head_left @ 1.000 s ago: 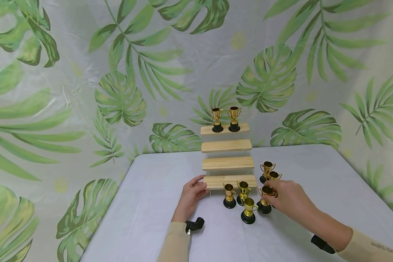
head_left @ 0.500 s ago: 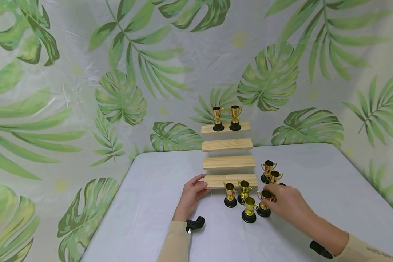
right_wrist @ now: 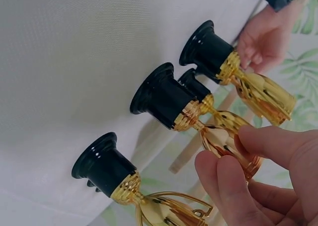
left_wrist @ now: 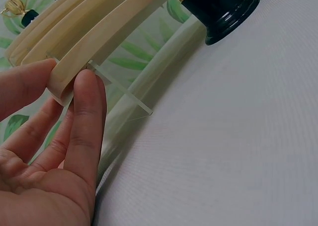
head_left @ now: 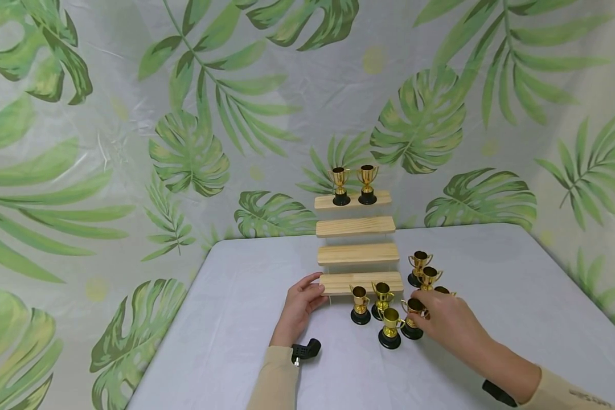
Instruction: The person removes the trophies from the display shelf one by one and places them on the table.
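A small stepped display stand with wooden shelves [head_left: 357, 254] stands on the table. My left hand [head_left: 298, 310] pinches the left end of its lowest shelf [left_wrist: 74, 67] between thumb and fingers. With thumb and fingertips my right hand [head_left: 453, 319] pinches the cup of a gold toy trophy [right_wrist: 164, 97], upright on its black base. Close to its left stand a front trophy [head_left: 390, 330], a trophy [head_left: 360, 307] and a trophy [head_left: 382, 293] before the lowest shelf. Two trophies [head_left: 367, 185] are on the top shelf.
Right of the stand are a rear trophy [head_left: 418, 265], a trophy [head_left: 429, 278] before it, and another [head_left: 443, 291] mostly hidden by the right hand. The white-covered table [head_left: 210, 319] ends at a leaf-patterned curtain [head_left: 266, 131].
My right hand has shifted the pinched trophy slightly left and nearer, beside the front trophy. A trophy behind that hand now shows more. The left hand keeps its hold.
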### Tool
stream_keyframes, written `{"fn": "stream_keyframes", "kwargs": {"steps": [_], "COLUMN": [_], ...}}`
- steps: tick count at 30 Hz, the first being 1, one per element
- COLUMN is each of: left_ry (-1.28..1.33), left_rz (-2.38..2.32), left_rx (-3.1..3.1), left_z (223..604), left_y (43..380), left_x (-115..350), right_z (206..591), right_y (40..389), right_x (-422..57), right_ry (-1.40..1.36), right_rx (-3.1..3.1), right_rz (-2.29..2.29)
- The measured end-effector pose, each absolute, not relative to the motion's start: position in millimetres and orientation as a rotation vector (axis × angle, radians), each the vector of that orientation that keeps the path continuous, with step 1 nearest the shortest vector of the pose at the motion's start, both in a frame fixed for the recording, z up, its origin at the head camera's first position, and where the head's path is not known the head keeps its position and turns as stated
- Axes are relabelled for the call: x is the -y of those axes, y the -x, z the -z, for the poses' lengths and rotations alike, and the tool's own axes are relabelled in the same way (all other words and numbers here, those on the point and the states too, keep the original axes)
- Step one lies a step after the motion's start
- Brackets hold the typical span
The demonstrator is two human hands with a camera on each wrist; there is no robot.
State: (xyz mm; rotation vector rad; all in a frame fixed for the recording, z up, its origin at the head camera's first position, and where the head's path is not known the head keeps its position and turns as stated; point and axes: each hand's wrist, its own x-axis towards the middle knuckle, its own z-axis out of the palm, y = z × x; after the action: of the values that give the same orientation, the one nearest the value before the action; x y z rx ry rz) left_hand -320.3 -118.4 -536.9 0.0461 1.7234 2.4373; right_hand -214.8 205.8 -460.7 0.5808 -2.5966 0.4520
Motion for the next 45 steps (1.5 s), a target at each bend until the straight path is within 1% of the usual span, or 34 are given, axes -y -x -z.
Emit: {"fn": "stream_keyframes", "kwargs": {"steps": [13,28,45], "left_ry": [-0.058,-0.058,-0.047], "left_rz": [-2.430,-2.431,-2.435], "left_rx": [-1.726,-1.720,-1.711], "left_z": [536.5,530.6,532.8], "left_y": [319.6,319.2,318.4], "left_x": [118.3,117.3,118.2], "right_z": [459.8,448.3,432.6], "right_y": [214.2,208.2,197.5], "right_x": [-206.8,-210.2,-211.6], "right_ry": [-0.582,-0.596,-0.567], "right_rx": [2.608,2.586,2.599], "right_rz": [-0.416,-0.407,-0.436]}}
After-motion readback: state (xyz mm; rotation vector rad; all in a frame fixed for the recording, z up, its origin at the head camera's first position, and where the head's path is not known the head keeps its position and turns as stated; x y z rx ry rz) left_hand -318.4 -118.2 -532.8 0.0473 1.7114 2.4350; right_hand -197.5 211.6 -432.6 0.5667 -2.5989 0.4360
